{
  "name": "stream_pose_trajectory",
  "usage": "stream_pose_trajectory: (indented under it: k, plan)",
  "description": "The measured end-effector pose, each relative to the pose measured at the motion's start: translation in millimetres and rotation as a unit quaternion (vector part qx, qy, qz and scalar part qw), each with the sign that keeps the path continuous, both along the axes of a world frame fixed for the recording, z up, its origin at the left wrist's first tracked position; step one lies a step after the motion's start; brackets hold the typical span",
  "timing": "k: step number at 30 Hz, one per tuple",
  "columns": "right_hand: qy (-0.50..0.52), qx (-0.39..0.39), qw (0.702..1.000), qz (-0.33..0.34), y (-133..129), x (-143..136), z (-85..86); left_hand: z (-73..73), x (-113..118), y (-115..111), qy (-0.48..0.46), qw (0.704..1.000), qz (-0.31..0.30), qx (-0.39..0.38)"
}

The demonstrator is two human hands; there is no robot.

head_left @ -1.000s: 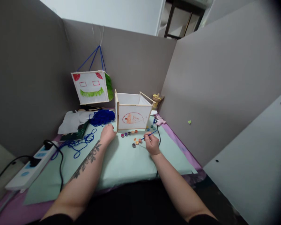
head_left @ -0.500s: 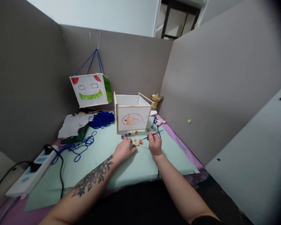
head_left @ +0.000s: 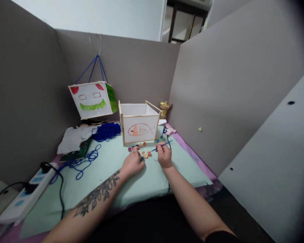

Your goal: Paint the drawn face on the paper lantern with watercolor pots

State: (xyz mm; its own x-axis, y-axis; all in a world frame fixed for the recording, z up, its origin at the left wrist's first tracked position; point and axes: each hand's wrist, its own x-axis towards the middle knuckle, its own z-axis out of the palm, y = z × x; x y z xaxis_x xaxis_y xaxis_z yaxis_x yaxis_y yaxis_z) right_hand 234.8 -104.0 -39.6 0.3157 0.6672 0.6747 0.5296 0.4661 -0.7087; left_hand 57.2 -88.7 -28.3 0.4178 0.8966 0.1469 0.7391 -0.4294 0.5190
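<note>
My right hand pinches a thin blue paintbrush, its tip pointing left toward an orange paint pot. My left hand rests on the table with bent fingers, beside a dark paint pot; whether it grips that pot is hard to make out. Several small pots of paint lie between and beyond the hands. Behind them stands an open-topped box of white panels and wooden sticks, with a fish in red and orange on its front.
A painted lantern hangs at the back left. Below it lie blue yarn, white cloth and a loose blue cord. A power strip with black cables is at the left, a pink glue gun at the right.
The view has shifted slightly to the right. My right hand still holds the brush, and both hands stay near the paint pots.
</note>
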Motion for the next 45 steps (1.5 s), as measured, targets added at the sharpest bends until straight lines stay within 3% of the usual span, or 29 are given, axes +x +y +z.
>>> stream_pose_trajectory:
  k: [13, 18, 30, 45]
  plan:
    - [-0.002, 0.017, 1.000, 0.009, 2, 1, -4.2, -0.7, 5, 0, 0.041, 0.999, 0.018, 0.012]
    - [-0.008, 0.032, 0.999, 0.007, 4, 1, -4.6, -0.8, 3, 2, 0.053, 0.996, 0.007, 0.066]
    - [-0.178, 0.064, 0.981, 0.032, 1, -4, 2.9, -8.1, 2, 12, 0.106, 0.975, -0.039, 0.193]
    - [-0.214, 0.043, 0.973, 0.076, -1, -8, 6.1, -10.3, 1, 15, 0.120, 0.974, -0.035, 0.189]
